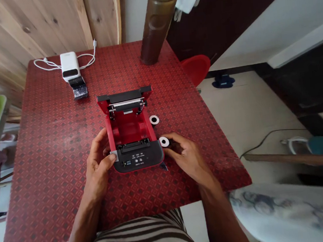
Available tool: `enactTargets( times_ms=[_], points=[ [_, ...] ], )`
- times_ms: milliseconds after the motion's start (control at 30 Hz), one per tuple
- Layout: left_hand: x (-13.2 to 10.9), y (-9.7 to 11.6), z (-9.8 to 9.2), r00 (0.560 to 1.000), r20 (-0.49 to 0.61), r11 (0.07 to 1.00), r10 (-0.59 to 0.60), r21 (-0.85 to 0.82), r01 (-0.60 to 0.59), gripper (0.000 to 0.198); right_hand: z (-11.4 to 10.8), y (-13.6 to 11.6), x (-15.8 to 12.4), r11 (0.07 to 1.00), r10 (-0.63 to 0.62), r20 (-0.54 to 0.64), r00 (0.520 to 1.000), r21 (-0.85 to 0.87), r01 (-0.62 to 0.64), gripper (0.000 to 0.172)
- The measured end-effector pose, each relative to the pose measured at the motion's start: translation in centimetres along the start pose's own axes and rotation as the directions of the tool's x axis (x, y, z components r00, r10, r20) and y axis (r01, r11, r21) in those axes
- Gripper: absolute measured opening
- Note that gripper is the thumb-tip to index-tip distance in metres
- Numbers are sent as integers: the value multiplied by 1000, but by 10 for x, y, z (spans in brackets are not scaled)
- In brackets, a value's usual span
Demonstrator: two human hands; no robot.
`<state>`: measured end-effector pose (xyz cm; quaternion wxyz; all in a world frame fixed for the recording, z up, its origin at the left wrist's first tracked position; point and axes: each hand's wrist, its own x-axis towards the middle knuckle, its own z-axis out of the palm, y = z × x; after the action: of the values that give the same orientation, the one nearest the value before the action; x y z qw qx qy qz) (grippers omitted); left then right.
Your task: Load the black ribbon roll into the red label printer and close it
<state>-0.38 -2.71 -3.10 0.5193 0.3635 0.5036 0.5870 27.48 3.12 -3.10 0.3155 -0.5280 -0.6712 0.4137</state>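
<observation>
A small red and black thermal printer (131,134) sits mid-table with its lid tipped open and its red paper bay empty. My left hand (98,168) grips its left side, thumb resting on the grey front corner. My right hand (186,155) lies against the printer's right side, fingers curled around a small white paper roll (164,142). A second white roll (154,119) lies loose on the table just right of the printer.
The red patterned table (52,159) carries a white power bank (69,66) with a white cable (46,64), a small black device (78,88) below it, and a tall brown bottle (155,25) at the far edge. A red stool (198,68) stands beyond the right edge.
</observation>
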Motion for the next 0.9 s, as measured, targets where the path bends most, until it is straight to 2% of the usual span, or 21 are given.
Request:
enactTargets(
  times_ms=[100,167,233,300,367,433,533,633,767,900],
  points=[
    [0,-2,-1,1000,12,1000,4,13,-4,61,-17,-8,-3,999,-13,-58,998,40,15,28],
    [1,-3,-1,1000,20,1000,11,19,-12,62,-36,-29,-4,997,-58,-65,996,47,61,30],
    [1,-3,-1,1000,17,1000,20,18,-20,62,-53,-57,0,984,-179,-25,984,-26,178,27],
    [0,-1,0,1000,7,1000,13,15,-13,62,-60,-86,10,936,-318,103,942,-124,330,27],
    [0,1,1,1000,3,1000,-3,11,3,63,-54,-108,25,867,-399,249,883,-212,451,28],
    [-1,3,2,1000,15,1000,-8,6,8,64,-35,-121,41,790,-435,295,851,-328,518,25],
    [-1,5,3,1000,28,1000,3,4,-3,64,0,-127,59,674,-344,399,850,-526,519,17],
    [-2,6,3,1000,30,1000,1,9,-1,64,25,-130,67,581,-218,465,858,-645,497,22],
    [-3,7,4,999,36,1000,-6,8,5,65,38,-132,75,523,-124,485,866,-709,472,28],
    [-2,7,4,999,33,1000,-13,-8,13,64,42,-128,89,513,-55,502,863,-728,455,28]
  ],
)
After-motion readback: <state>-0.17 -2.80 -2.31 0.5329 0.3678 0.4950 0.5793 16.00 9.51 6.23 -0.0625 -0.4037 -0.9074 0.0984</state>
